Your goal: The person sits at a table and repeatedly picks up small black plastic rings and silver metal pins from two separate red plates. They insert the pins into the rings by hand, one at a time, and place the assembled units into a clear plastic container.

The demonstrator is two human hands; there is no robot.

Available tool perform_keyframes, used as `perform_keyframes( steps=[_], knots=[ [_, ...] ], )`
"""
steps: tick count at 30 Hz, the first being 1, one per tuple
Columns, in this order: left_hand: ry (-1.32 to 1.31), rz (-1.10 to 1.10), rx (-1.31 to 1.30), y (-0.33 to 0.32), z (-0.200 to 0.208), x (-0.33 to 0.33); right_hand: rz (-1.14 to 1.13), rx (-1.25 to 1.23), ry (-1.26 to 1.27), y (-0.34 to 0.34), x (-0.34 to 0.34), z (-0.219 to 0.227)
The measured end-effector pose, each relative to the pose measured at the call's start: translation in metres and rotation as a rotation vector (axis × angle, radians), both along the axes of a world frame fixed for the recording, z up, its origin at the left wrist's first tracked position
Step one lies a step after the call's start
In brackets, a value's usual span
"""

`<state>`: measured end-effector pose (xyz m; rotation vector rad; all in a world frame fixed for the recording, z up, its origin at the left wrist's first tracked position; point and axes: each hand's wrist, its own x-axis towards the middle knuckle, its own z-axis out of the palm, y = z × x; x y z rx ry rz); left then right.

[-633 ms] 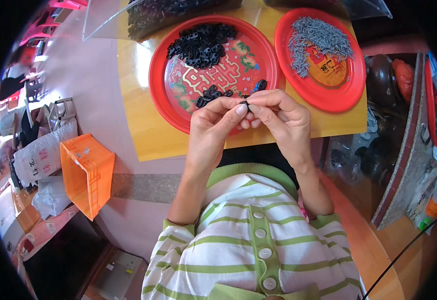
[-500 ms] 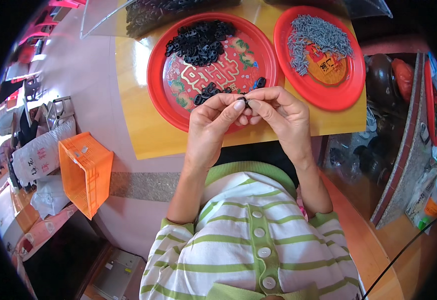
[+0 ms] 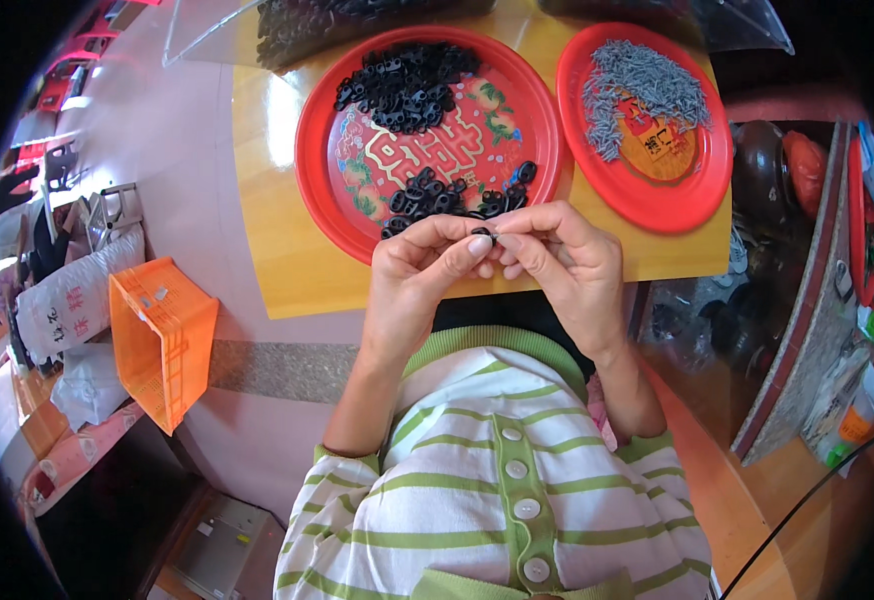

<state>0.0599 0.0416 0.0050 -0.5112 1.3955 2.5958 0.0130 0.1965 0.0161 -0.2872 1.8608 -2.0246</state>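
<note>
Head view: my two hands meet over the near edge of a round red tray [image 3: 309, 185] with a flower-patterned base. My left hand [image 3: 419, 265] has its thumb and forefinger pinched on a small black plastic piece [image 3: 482, 232]. My right hand [image 3: 569, 262] brings its thumb and forefinger nearly together just beside that piece; what they grip is too small for me to tell. Both hands have their other fingers curled inward.

On the tray, a large heap of black plastic pieces [image 3: 407, 85] lies at the far side, and a smaller cluster of similar pieces [image 3: 425, 197] sits just beyond my fingers. To its right, a red oval plate [image 3: 672, 213] carries a pile of small grey screws [image 3: 647, 80]. Tray and plate rest on a glossy yellow tabletop [image 3: 282, 270]. An orange plastic crate [image 3: 189, 345] stands off to my left.
</note>
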Motion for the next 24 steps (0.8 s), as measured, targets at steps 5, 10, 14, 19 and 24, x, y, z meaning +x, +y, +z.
perform_keyframes(
  steps=[5, 10, 14, 19, 24],
  knots=[
    [-0.021, -0.002, -0.012, 0.003, -0.001, 0.006, 0.01, -0.036, -0.014, 0.0, 0.01, -0.008],
    [-0.006, -0.025, -0.041, -0.003, -0.002, 0.004, 0.013, -0.061, -0.16, -0.001, 0.008, -0.004],
    [-0.038, -0.036, -0.126, -0.002, 0.002, 0.001, 0.125, 0.323, 0.047, 0.015, -0.033, 0.019],
    [-0.03, -0.056, -0.126, -0.001, -0.007, 0.0, 0.224, 0.972, 0.889, 0.011, -0.066, 0.008],
    [0.008, -0.052, -0.152, 0.001, -0.009, 0.0, 0.355, 1.221, 0.857, -0.011, -0.069, 0.006]
  ],
)
